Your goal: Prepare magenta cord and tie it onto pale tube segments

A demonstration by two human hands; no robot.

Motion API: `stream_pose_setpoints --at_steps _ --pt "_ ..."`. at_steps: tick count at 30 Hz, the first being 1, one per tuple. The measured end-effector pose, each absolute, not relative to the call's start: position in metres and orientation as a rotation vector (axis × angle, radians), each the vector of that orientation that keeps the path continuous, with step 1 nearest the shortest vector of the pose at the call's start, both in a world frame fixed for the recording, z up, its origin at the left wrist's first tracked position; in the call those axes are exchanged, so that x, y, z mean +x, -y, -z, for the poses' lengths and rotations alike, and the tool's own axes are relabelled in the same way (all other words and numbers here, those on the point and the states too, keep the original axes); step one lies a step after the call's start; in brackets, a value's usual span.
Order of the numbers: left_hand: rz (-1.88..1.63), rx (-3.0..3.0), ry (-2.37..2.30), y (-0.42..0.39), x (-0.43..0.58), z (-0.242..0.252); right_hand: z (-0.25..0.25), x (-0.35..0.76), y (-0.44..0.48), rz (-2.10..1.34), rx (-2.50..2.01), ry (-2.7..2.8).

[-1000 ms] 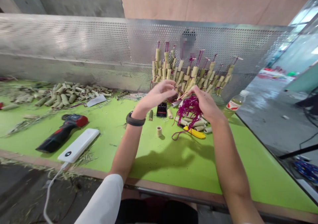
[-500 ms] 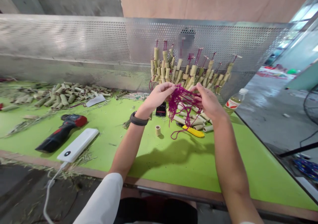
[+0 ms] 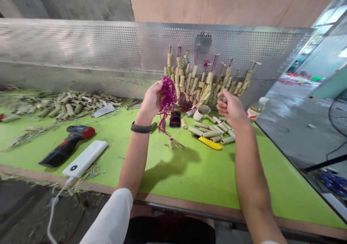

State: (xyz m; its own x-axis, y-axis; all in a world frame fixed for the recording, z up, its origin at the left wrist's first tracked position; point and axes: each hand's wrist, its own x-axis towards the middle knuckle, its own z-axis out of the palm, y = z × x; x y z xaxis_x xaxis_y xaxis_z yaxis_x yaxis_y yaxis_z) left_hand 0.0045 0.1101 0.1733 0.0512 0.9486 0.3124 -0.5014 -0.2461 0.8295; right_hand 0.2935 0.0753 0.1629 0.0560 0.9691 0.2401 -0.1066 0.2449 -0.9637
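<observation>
My left hand [image 3: 151, 100] is raised above the green table [image 3: 189, 175] and closed on a tangled bunch of magenta string [image 3: 166, 97] that hangs down from it. My right hand [image 3: 230, 107] is held to the right at about the same height, its fingers pinched together; a thin strand may run from it, but I cannot make it out. Below and between the hands lie short bamboo tube pieces [image 3: 210, 132], a yellow utility knife [image 3: 210, 143] and a single small tube [image 3: 171, 142]. Behind them stands a heap of strung bamboo tubes [image 3: 200, 81].
A red and black power drill [image 3: 67, 144] and a white power bank [image 3: 85, 158] with a cable lie at the left front. More bamboo pieces [image 3: 67, 105] are piled at the back left. A perforated metal panel [image 3: 81, 56] walls the back. A plastic bottle [image 3: 256, 110] and a phone [image 3: 175, 118] lie nearby.
The magenta string bunch went from my right hand to my left hand. My left hand lifted it up and leftward, and my right hand drew away to the right.
</observation>
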Motion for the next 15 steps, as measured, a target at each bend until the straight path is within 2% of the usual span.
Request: stream_pose_setpoints --at_steps 7,15 --pt "-1.251 1.408 -0.578 -0.088 0.052 -0.166 -0.142 0.235 -0.072 -1.224 -1.007 1.255" --pt "-1.282 1.688 -0.575 -0.077 0.067 -0.162 -0.143 0.215 -0.070 -1.256 -0.969 1.054"
